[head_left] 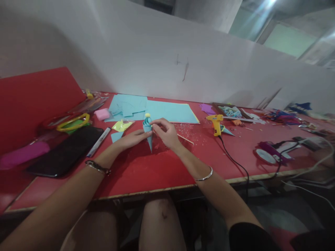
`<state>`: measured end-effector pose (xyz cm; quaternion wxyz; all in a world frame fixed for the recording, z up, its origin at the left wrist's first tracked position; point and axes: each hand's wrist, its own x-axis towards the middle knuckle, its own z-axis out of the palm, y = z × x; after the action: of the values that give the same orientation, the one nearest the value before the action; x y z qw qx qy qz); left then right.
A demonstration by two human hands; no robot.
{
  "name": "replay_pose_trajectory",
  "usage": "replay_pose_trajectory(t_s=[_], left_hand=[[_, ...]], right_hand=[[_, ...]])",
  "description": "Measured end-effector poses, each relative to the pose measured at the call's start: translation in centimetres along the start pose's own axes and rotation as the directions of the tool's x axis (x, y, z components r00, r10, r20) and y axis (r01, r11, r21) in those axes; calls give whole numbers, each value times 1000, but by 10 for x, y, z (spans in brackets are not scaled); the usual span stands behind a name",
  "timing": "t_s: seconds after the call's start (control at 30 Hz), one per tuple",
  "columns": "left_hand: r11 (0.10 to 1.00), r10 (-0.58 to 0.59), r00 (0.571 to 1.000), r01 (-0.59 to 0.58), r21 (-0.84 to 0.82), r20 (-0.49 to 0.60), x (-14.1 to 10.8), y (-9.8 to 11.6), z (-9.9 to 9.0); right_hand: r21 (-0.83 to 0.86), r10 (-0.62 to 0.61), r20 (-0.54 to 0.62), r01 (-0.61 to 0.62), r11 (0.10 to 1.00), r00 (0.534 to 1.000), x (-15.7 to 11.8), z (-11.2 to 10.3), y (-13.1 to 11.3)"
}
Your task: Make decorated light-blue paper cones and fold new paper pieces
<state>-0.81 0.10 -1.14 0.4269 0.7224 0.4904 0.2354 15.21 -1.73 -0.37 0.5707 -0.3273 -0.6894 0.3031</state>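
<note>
A light blue paper cone (148, 129) points tip down above the red table. Curled blue paper strips fill its mouth, and a small yellow ball (148, 115) sits at the top. Fingers of my left hand (136, 138) close on the cone from the left. My right hand (165, 131) pinches at the cone's upper right side, near the curls; a small pale yellow bit shows by the fingertips. Whether that bit is held or stuck on the cone is hard to see. Close to my left hand lie a yellow packet (121, 125) and a blue paper piece (116, 136).
Blue paper sheets (170, 111) lie behind the hands. A thin stick (185, 139) rests right of my right hand. Farther right are a yellow glue gun (215, 122) with a black cord and a tray (216, 107) of paper curls. A marker (98, 142) and a black phone (65, 151) lie left.
</note>
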Motion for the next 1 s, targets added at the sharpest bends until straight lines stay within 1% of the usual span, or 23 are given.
replay_pose_trajectory(t_s=[0.3,0.53,0.67,0.83,1.0], left_hand=[[999,43,999,-43,-4,26,-1,6,0],[1000,15,1000,-15,16,9,-4,10,1],[999,33,999,-33,4,30,-3,8,0],[1000,21,1000,-21,-1,22,-2,6,0],[999,16,1000,-16,-28,10,0,2,1]], right_hand=[[-13,2,12,-2,1000,1000,1,0,5],[-16,30,9,-30,999,999,1,0,2],[15,32,3,-32,999,999,0,0,0],[-9,33,2,-33,999,999,0,0,2],[10,28,-2,-28,1000,1000,0,1,2]])
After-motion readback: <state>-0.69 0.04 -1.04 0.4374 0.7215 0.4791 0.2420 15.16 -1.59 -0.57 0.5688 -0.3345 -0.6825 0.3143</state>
